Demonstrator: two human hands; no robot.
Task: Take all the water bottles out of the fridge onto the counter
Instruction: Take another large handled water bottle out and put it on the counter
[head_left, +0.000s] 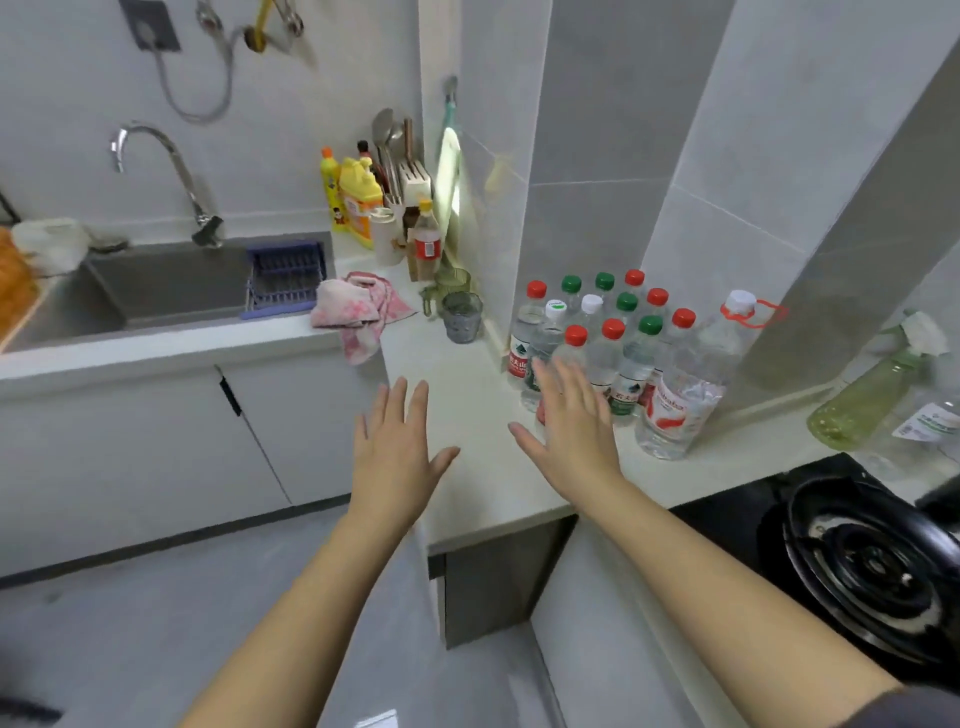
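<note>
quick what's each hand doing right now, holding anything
Left hand: open, fingers spread, holding nothing.
Right hand: open, fingers straight, holding nothing, in front of the water bottles.

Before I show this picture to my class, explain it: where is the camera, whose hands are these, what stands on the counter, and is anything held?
No machine here: a person wears one wide-angle camera on the head, looking down at their hands. The left hand and right hand are open, fingers spread, holding nothing, by the counter. Small water bottles with red, green and white caps stand in the corner, a larger bottle beside them. Leftward lie a pink cloth and a sink; a black burner sits at right.
</note>
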